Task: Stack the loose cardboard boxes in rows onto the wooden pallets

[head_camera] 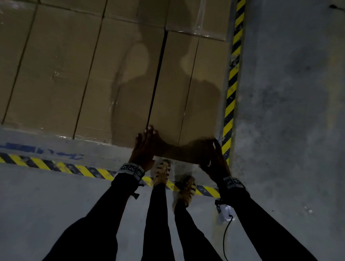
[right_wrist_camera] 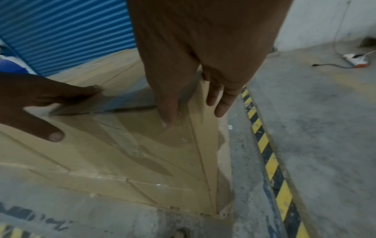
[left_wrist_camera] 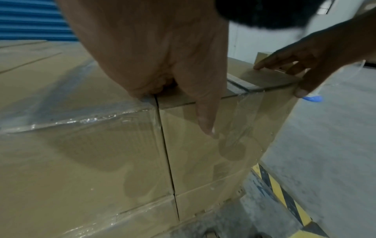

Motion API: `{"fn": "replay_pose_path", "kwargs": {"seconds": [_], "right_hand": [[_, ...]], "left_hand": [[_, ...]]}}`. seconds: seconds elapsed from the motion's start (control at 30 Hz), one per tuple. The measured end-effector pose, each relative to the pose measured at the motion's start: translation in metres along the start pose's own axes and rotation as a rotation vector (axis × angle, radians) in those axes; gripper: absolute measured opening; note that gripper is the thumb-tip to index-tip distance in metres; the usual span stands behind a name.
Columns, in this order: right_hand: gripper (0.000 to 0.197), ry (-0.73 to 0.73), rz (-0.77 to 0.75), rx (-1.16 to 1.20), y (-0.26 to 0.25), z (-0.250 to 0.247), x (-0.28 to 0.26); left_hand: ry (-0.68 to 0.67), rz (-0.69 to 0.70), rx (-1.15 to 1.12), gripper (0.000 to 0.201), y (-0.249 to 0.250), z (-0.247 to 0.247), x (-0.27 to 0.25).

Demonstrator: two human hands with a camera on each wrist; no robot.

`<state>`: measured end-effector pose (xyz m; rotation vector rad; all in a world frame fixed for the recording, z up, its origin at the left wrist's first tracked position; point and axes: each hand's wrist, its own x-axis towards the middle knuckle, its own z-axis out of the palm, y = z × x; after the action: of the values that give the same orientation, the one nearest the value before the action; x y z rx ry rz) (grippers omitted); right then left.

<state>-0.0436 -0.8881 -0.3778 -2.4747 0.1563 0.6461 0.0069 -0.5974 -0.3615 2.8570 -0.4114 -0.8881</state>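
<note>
Head view: end cardboard box [head_camera: 187, 87] at right of the stacked row, left hand [head_camera: 144, 146] and right hand [head_camera: 214, 155] with fingers [left_wrist_camera: 205, 112] spread flat on its near corners; risk: uneven push leaves the gap [head_camera: 157, 79] open or skews it.

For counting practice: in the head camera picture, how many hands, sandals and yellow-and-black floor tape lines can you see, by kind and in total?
Hands: 2, left hand, right hand
Sandals: 2
Tape lines: 2
Total: 6
</note>
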Motion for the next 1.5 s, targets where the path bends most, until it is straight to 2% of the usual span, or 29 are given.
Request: {"fn": "replay_pose_path", "kwargs": {"seconds": [0.2, 0.33, 0.4, 0.53, 0.63, 0.7, 0.83, 1.0, 1.07, 1.27, 1.4, 1.5], "right_hand": [[0.089, -0.013, -0.030, -0.035, 0.003, -0.008, -0.003], [0.092, -0.049, -0.057, 0.001, 0.004, -0.011, -0.010], [0.092, -0.024, -0.102, 0.020, 0.003, -0.011, -0.012], [0.088, -0.004, -0.109, 0.035, -0.001, -0.012, -0.004], [0.087, -0.026, -0.081, 0.013, -0.002, -0.014, 0.003], [0.086, -0.029, -0.083, 0.018, -0.002, -0.016, 0.005], [0.088, -0.025, -0.079, 0.026, -0.003, -0.015, 0.007], [0.106, -0.080, 0.012, 0.008, -0.012, -0.010, 0.005], [0.107, -0.099, 0.022, 0.031, -0.016, -0.011, 0.002], [0.100, -0.120, 0.011, 0.026, -0.022, -0.012, -0.007], [0.094, -0.079, 0.015, 0.019, -0.029, -0.011, -0.014], [0.087, -0.021, -0.004, 0.055, -0.032, -0.008, -0.023]], "left_hand": [[0.027, 0.041, -0.099, 0.104, 0.005, 0.007, -0.003], [0.048, 0.059, -0.258, 0.081, 0.011, 0.015, -0.015], [0.060, 0.061, -0.303, 0.076, 0.010, 0.014, -0.020], [0.155, 0.108, -0.195, 0.063, 0.002, 0.012, -0.007], [0.161, 0.112, -0.131, 0.076, -0.005, 0.013, 0.004], [0.164, 0.100, -0.165, 0.083, -0.010, 0.013, 0.005], [0.158, 0.098, -0.148, 0.085, -0.015, 0.014, 0.008], [0.135, 0.111, -0.140, 0.080, -0.015, 0.012, 0.005], [0.133, 0.114, -0.150, 0.078, -0.013, 0.010, 0.003], [0.142, 0.089, -0.185, 0.076, -0.011, 0.010, -0.003], [0.068, 0.024, -0.196, 0.076, -0.004, 0.001, -0.010], [0.091, -0.029, -0.246, 0.081, 0.012, -0.011, -0.027]]}}
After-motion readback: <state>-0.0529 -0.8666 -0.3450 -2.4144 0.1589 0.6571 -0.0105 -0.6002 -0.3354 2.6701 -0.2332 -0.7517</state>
